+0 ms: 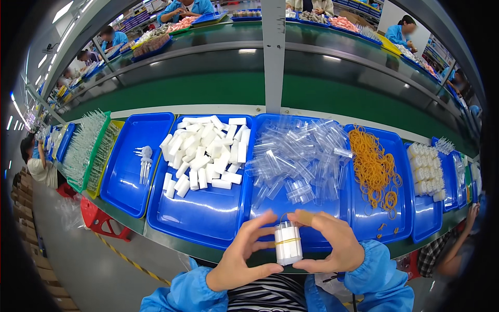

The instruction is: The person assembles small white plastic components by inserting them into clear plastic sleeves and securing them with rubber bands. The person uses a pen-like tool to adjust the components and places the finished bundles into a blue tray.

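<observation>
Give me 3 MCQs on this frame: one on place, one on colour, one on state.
1. Where do the loose yellow rubber bands lie?
A. blue plastic tray right of the clear tubes
B. green conveyor belt
C. floor

2. What colour is the band around the small clear tube of white pieces?
A. red
B. yellow
C. black

3. How is that tube held?
A. lying in a tray
B. by the left hand alone
C. upright between the left hand and right hand

Answers: 1 A, they lie spread across that tray. 2 B, a yellow line crosses its middle. 3 C, fingers of both hands touch its sides.
</observation>
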Motion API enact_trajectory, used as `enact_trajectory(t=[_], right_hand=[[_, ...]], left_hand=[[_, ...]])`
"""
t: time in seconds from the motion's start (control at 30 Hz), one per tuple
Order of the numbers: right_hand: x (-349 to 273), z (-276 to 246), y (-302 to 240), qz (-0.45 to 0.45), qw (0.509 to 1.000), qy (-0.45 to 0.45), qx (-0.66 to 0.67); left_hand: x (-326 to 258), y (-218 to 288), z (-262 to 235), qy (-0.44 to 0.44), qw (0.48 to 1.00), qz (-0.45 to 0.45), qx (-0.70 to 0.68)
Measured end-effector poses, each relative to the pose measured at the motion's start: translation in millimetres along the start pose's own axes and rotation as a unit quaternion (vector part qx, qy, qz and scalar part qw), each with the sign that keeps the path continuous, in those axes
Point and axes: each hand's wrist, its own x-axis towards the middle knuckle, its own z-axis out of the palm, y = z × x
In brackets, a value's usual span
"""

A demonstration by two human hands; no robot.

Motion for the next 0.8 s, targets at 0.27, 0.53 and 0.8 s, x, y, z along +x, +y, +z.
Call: enact_trajectory(t=[0.27,0.53,0.8], right_hand=[[-5,5,5,-0.035,0.999,-0.023,-0.016],[-3,8,3,-0.037,0.997,0.013,-0.062],[1,21,-1,-0.051,0.992,0.003,-0.117]], left_hand=[[-11,-5,-16,-0.055,0.942,0.121,0.308],[-8,-9,-13,-0.031,0.977,0.058,0.204],[-5,-6,2,0.011,0.964,-0.210,-0.164]])
